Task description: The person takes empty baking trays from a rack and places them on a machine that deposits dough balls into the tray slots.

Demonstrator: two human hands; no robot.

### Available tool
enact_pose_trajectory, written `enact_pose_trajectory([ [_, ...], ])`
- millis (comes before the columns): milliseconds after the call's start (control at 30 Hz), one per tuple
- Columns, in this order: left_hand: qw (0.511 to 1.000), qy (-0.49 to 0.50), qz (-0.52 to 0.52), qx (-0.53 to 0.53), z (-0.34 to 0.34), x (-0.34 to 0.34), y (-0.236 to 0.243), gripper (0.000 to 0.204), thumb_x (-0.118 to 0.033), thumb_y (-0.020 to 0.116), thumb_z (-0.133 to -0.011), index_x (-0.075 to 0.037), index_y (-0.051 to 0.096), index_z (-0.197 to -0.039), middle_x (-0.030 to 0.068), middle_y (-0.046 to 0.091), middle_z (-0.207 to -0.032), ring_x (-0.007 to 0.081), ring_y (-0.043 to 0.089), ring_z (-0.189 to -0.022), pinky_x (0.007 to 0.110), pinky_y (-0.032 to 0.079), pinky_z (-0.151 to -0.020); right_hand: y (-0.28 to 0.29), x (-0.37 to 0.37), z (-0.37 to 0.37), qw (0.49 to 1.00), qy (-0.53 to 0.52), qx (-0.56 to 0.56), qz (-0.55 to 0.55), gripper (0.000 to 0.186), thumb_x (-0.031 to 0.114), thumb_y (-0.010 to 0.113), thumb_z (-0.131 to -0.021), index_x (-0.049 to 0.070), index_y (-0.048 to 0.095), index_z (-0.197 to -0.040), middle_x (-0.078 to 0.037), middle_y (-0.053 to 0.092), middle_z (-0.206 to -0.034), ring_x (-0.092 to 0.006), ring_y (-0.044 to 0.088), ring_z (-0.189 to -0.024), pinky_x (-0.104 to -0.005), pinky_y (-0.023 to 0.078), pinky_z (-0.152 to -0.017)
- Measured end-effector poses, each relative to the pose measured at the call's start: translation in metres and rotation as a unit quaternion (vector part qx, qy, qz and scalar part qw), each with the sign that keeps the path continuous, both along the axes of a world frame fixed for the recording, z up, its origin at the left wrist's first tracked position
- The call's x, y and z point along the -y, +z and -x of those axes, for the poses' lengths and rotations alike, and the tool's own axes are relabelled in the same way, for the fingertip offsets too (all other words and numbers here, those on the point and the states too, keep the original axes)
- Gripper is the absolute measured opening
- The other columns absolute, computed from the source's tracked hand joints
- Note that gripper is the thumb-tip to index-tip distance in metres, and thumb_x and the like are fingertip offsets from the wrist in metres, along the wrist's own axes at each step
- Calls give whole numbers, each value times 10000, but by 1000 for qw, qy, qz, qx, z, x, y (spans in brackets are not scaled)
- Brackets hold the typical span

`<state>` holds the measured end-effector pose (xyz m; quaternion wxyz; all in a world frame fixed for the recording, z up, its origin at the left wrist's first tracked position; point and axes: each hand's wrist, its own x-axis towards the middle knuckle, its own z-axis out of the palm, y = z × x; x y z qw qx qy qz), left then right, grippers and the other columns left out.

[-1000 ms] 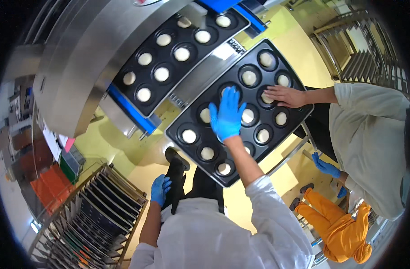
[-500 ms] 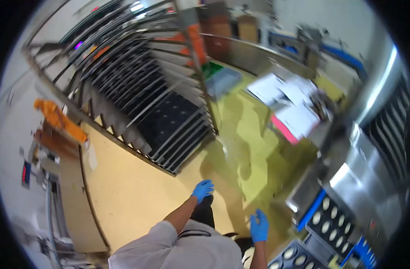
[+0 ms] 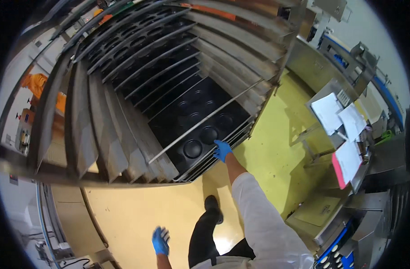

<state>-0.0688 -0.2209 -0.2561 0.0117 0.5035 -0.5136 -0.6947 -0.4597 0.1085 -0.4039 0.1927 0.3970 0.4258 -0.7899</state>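
Observation:
A tall metal rack with many slanting rails stands in front of me, holding black baking trays with round hollows. My right hand, in a blue glove, is at the near edge of the lowest-showing black baking tray, its fingers closed on the rim. Other trays sit further up in the rack. My left hand, also gloved in blue, hangs low at my side over the floor. Its fingers are apart, and it holds nothing.
At the right, papers and a pink-edged folder lie on a metal stand. Below it, a machine with blue edges carries dark trays of pale rounds. A person in orange shows beyond the rack at the left.
I have come closer to the rack, which now fills the upper left. My right hand has risen forward to the tray's edge. My left hand has swung down and left.

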Motion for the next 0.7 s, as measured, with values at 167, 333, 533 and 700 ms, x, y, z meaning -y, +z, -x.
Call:
enact_pose_trajectory([
  [167,989,55,-88,104,-84,43,-40,372,-255,555,-913,-98,514,-1248,115,626,-1020,192,590,-856,328,489,-689,-49,28,21,994,-85,-54,34,218,87,601,-769,124,521,-968,-142,580,-947,-310,583,-830,-468,482,-626],
  [333,984,-67,-117,118,-14,23,-77,417,-343,542,-893,-133,482,-1248,118,567,-1198,273,592,-965,372,473,-723,-68,-1,-31,990,-121,-60,28,258,-36,558,-742,119,519,-945,-92,569,-801,-234,577,-675,-399,511,-543],
  [533,986,-92,-136,35,128,-49,-64,624,-498,480,-911,-172,299,-1411,115,443,-1367,292,509,-1138,407,400,-919,-20,-65,-155,984,-149,-63,79,261,-26,560,-752,115,522,-969,-73,556,-761,-205,560,-666,-398,499,-537],
  [700,887,-393,205,127,97,-112,-45,579,-334,537,-916,41,374,-1326,216,524,-1247,283,531,-1116,351,410,-956,135,-138,-270,995,-99,7,7,373,-29,557,-728,109,509,-1072,-66,580,-856,-201,584,-682,-378,524,-566],
])
